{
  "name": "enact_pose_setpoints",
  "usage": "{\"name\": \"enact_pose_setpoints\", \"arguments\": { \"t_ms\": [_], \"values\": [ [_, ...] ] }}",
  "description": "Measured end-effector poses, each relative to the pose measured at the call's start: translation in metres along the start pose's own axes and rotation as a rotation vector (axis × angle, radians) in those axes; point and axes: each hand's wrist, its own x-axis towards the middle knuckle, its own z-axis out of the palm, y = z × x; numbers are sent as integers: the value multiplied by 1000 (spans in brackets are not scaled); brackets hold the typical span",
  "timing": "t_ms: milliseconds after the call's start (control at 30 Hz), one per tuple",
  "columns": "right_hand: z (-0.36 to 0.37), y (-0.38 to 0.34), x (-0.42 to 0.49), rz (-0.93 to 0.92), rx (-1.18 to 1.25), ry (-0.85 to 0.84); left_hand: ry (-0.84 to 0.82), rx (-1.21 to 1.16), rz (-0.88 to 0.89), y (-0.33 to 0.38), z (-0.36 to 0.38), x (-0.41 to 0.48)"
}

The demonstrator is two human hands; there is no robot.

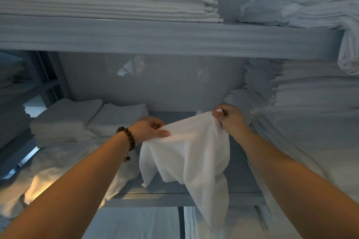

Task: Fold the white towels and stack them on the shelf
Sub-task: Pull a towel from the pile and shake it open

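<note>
Towel (186, 153) hangs at frame center above the lower shelf (174, 197), its top edge pinched between left hand (149, 131) and right hand (230, 118); folded stacks (87, 120) sit at left.

White towel (190, 153); brown bead bracelet (127, 137); grey shelf (174, 37).
</note>
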Motion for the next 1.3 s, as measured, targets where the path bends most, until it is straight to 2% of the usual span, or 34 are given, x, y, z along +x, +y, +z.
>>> {"name": "enact_pose_setpoints", "arguments": {
  "t_ms": [267, 400, 533, 667, 733, 833, 933, 1033, 1167, 1300],
  "values": [
    [-9, 38, 5, 137, -105, 116, -21, 222, -91, -60, 0, -11],
    [-26, 54, 7, 227, -111, 146, 42, 271, -189, -94, -1, -20],
    [-40, 63, 10, 286, -137, 174, 119, 239, -280, -118, -13, -29],
    [-51, 68, 11, 336, -64, 252, 230, 147, -367, -131, -26, -36],
    [-53, 69, 9, 362, -18, 239, 250, 126, -377, -129, -30, -37],
    [-53, 62, 3, 363, 56, 193, 313, 7, -352, -108, -31, -34],
    [-52, 47, -2, 292, 59, 141, 361, -229, -310, -68, -26, -25],
    [-44, 21, -10, 224, 119, 109, 258, -516, -299, -23, -17, -11],
    [-26, -21, -22, 250, 326, 103, 91, -872, -225, 36, 9, 6],
    [-9, -55, -35, 255, 449, 77, 185, -998, -203, 74, 42, 18]
  ]
}}
